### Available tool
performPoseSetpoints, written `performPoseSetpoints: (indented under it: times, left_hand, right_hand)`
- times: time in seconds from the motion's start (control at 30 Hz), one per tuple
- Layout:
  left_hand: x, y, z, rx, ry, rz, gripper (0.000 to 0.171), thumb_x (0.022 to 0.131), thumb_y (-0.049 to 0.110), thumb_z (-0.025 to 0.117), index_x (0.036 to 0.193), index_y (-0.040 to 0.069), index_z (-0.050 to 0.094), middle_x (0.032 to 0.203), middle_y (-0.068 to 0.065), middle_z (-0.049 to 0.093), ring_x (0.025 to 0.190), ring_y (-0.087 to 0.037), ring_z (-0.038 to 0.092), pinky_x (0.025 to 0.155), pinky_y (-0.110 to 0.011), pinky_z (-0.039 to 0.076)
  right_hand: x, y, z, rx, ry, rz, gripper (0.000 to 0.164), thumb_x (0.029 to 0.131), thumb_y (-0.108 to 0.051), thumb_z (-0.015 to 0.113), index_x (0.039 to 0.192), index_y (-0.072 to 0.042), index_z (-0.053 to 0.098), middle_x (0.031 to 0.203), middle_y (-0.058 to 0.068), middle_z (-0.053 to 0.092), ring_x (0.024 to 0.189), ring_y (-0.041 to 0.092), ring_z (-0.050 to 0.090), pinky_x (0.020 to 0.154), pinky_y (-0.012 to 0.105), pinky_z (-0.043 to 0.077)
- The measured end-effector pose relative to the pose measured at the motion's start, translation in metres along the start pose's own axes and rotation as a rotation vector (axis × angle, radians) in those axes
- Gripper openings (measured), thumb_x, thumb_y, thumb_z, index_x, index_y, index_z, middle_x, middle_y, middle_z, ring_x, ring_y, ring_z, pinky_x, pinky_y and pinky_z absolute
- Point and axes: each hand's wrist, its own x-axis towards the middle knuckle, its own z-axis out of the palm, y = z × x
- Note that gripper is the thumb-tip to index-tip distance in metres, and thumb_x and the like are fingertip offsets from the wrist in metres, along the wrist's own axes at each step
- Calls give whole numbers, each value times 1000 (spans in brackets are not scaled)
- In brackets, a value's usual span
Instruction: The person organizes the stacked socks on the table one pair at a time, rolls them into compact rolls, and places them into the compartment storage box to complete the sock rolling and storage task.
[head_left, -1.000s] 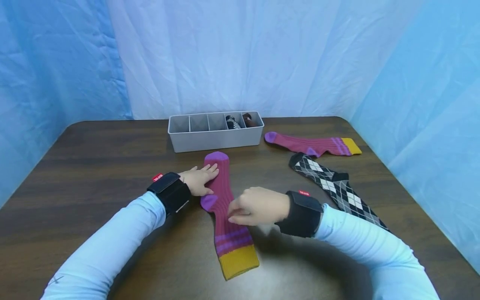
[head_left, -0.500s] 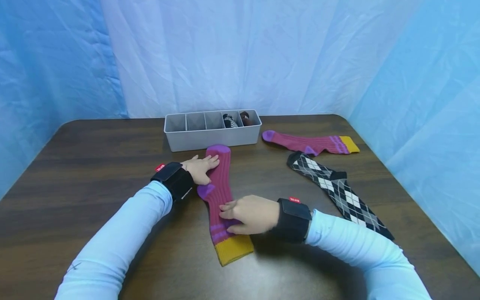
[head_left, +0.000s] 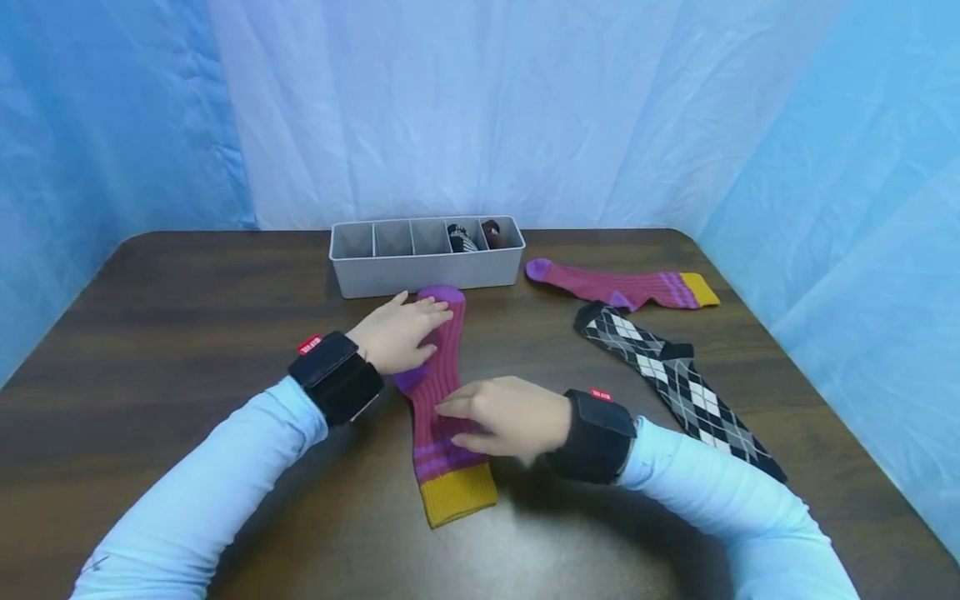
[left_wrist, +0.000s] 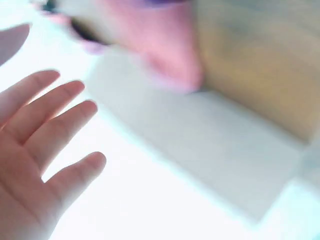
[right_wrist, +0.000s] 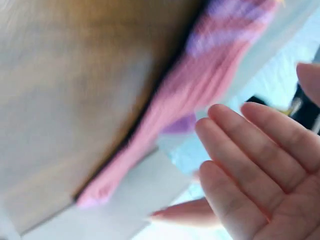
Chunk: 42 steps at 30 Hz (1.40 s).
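A ribbed pink sock [head_left: 448, 358] with a purple toe and heel and a mustard cuff lies flat on the table, its toe by the grey box. Over its toe half is my left hand [head_left: 401, 333], fingers spread and straight; the left wrist view shows them holding nothing, with the sock blurred beyond. My right hand [head_left: 510, 415] hovers above the leg near the purple stripes. In the right wrist view its fingers [right_wrist: 245, 160] are lightly bent and apart from the sock [right_wrist: 170, 95].
The grey divided box [head_left: 427, 271] stands at the back, with a black-and-white striped bundle [head_left: 461, 239] and a brown one [head_left: 493, 236] in its right compartments. A matching pink sock [head_left: 622, 286] and a black-and-white argyle sock [head_left: 675, 375] lie to the right.
My right hand's fingers, curled a second ago, have extended over the sock. My left hand appears to have risen off the fabric. The sock's cuff has shifted slightly left.
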Motion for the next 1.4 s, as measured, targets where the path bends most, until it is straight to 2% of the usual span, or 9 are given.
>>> performPoseSetpoints:
  times: [0.1,0.17,0.27,0.37,0.57,0.83,0.97,1.1,1.4]
  left_hand:
    - [-31,27,-12,5,179,124,32,75,21,64,104,8,58,104,-5,61,100,-19,55,94,-41,35]
    - [-53,45,-11,2,234,228,22,74,20,65,94,12,61,90,1,63,87,-12,57,86,-33,42]
    - [-79,67,0,22,201,358,11,75,18,63,86,14,61,80,5,61,76,-8,56,75,-25,45]
    - [-94,79,14,61,121,419,9,77,16,61,85,14,61,78,6,59,74,-7,54,71,-22,45]
    - [-97,81,28,16,20,361,6,79,18,58,81,15,63,75,7,55,67,-3,50,63,-19,43]
    - [-98,84,26,6,-75,306,17,71,29,66,75,13,63,73,5,50,63,-4,47,59,-18,42]
    - [-100,88,27,33,-62,312,24,66,31,70,79,12,62,75,5,52,65,-5,48,61,-19,42]
    - [-100,89,32,34,-26,311,22,66,25,70,79,12,59,71,6,49,63,-5,44,57,-18,39]
    - [-99,86,33,-81,4,284,3,71,12,57,70,12,55,64,7,41,53,-2,33,49,-15,30]
  right_hand:
    - [-9,-5,-6,18,94,12,34,79,-27,60,109,-12,56,104,-1,60,95,9,56,82,21,44]
    - [-17,-9,-6,53,124,18,25,78,-24,61,100,-13,59,95,-2,61,87,8,57,77,18,44]
    - [-25,-15,1,110,117,2,12,78,-20,60,88,-14,59,88,-4,60,79,6,56,72,13,43]
    - [-27,-17,13,148,76,-38,9,79,-21,59,85,-15,60,89,-6,59,79,2,55,71,9,41]
    - [-24,-9,28,196,25,-84,13,81,-23,57,87,-14,63,90,-6,57,76,4,53,69,11,41]
    - [-29,-17,26,144,-46,-80,22,78,-31,60,91,-14,63,91,-5,57,74,1,52,68,8,40]
    - [-31,-30,25,70,-51,-42,25,76,-35,61,91,-15,61,92,-7,58,76,-2,52,68,9,40]
    - [-32,-36,27,13,-42,-15,27,73,-41,62,84,-16,58,81,-9,53,65,-2,46,58,9,37]
    - [-32,-37,37,-71,35,-45,26,73,-39,62,83,-15,59,79,-8,47,66,0,42,57,8,35]
